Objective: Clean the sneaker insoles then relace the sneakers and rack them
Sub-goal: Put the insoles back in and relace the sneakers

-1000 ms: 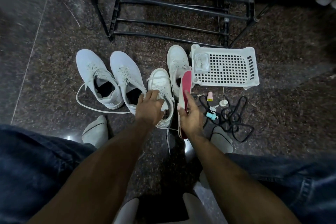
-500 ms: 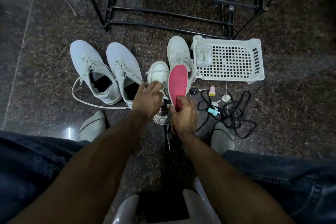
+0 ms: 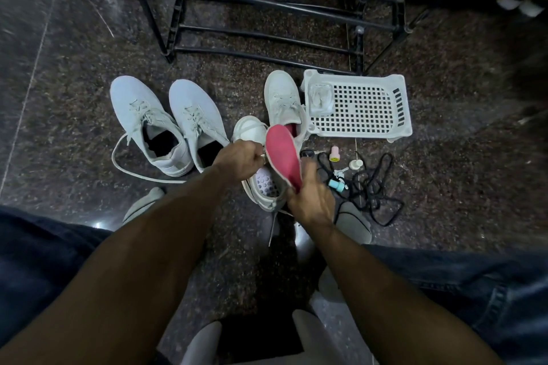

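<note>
Head view, looking down at a dark speckled floor; the right hand pinches the heel end of a pink insole, its grip closed on it, the insole tilted up with its toe end pointing away from the person and its pink face showing; the left hand has its fingers curled on the near white sneaker, at the tongue or lace, though which of the two I cannot tell; that sneaker's inside shows a white bed dotted with holes. Just beyond it stands its pair, laced, with pink showing inside the opening, touching the corner of a white perforated basket that lies on the floor; a small clear packet lies at the basket's left end. To the left stand two more white sneakers, side by side, a loose lace looping out over the floor. Right of the hands lie a tangle of black laces, a small pink bottle, a white cap and a teal piece. A black shoe rack stands behind everything; the person's sock-clad feet flank the near sneaker.
</note>
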`<state>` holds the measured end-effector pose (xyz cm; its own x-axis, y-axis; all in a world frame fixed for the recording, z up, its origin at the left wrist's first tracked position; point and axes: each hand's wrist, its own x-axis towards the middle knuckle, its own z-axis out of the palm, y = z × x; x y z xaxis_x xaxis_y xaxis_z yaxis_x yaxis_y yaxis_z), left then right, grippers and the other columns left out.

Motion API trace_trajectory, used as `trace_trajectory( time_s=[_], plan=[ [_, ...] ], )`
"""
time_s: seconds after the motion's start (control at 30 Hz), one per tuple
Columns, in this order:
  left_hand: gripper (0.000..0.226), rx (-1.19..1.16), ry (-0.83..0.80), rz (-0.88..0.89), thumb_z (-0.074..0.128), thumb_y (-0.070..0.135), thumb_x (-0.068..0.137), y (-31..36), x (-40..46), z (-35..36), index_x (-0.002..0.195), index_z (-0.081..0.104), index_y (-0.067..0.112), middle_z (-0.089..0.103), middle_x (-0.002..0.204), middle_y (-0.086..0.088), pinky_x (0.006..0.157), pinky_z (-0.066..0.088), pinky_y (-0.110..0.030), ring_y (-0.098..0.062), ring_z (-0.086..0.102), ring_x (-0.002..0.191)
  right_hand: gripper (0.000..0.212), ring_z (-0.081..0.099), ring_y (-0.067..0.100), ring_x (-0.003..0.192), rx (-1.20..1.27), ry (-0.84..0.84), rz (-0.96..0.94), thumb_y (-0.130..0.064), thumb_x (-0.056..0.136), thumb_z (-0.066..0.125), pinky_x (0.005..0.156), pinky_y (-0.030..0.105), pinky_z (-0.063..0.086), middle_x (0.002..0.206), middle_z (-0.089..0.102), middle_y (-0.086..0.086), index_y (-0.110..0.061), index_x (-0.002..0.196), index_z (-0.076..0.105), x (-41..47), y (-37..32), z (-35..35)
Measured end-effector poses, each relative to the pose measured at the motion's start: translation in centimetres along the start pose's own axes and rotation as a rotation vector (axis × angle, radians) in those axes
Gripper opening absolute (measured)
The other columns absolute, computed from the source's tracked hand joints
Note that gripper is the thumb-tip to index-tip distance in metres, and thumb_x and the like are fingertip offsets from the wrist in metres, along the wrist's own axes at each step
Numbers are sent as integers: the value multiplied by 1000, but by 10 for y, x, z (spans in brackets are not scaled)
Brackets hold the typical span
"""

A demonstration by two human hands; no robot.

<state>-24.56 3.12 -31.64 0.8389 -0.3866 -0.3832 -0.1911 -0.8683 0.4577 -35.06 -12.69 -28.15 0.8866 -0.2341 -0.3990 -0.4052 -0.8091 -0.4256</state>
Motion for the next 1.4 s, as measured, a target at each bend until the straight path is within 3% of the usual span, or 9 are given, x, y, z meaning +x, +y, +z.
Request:
trace_trajectory(
  time_s=[0.1,0.4,0.53,0.67,0.83,0.93,1.07,1.2,1.4],
  plan=[
    [21,-24,0,-50,53,28,90,3,0,2,91,65,12,67,99,-16,69,44,-33,-36,62,93,78,65,38,98,-82,-73,-12,-25,87,62,79,46,51,122,62,12,-25,148,13,-18,9,-5],
    [18,-128,-47,-137,58,26,88,6,-5,-1,93,71,15,69,100,-10,75,50,-33,-29,63,93,49,66,33,91,-367,-184,-138,-29,81,52,77,38,53,111,64,8,-21,129,46,-42,7,-16],
    [18,-139,-50,-132,59,26,87,5,-6,-2,93,71,14,69,98,-10,77,50,-33,-29,63,94,31,65,30,91,-421,-193,-133,-27,80,55,69,31,43,103,68,9,-16,108,58,-38,-20,-19],
    [14,-161,-50,-137,62,28,85,5,-7,-1,87,71,18,70,93,-7,75,50,-32,-26,64,90,31,63,33,102,-377,-139,-43,-25,81,58,73,32,40,110,66,12,-12,109,61,-24,-41,-14],
    [14,-156,-38,-134,62,29,86,2,-5,2,90,72,20,71,96,-4,79,52,-33,-25,65,92,30,63,33,106,-285,-124,58,-23,84,58,84,37,48,115,66,12,-13,112,60,2,-49,7],
    [15,-152,-37,-135,61,30,87,1,-4,3,93,72,22,71,98,-3,79,51,-32,-24,64,94,35,63,34,105,-224,-115,93,-32,84,62,83,39,49,114,66,12,-13,114,57,8,-46,14],
    [14,-150,-36,-116,62,30,86,2,-3,3,90,72,22,71,98,-3,76,49,-31,-24,64,94,62,58,33,111,-269,-89,65,-48,78,71,82,41,49,126,52,7,-14,122,41,-7,-35,19],
    [12,-158,-42,-123,62,28,85,4,-4,1,87,72,22,71,96,-4,72,46,-28,-25,64,92,73,57,32,111,-246,-77,88,-64,79,64,79,40,48,126,49,6,-15,127,39,-26,-13,20],
    [13,-190,-37,-140,63,29,86,4,-6,1,88,72,21,71,97,-3,74,46,-29,-24,64,93,41,61,33,101,-70,12,91,-42,84,59,80,36,47,112,60,8,-15,115,57,-18,-19,27]
  ],
)
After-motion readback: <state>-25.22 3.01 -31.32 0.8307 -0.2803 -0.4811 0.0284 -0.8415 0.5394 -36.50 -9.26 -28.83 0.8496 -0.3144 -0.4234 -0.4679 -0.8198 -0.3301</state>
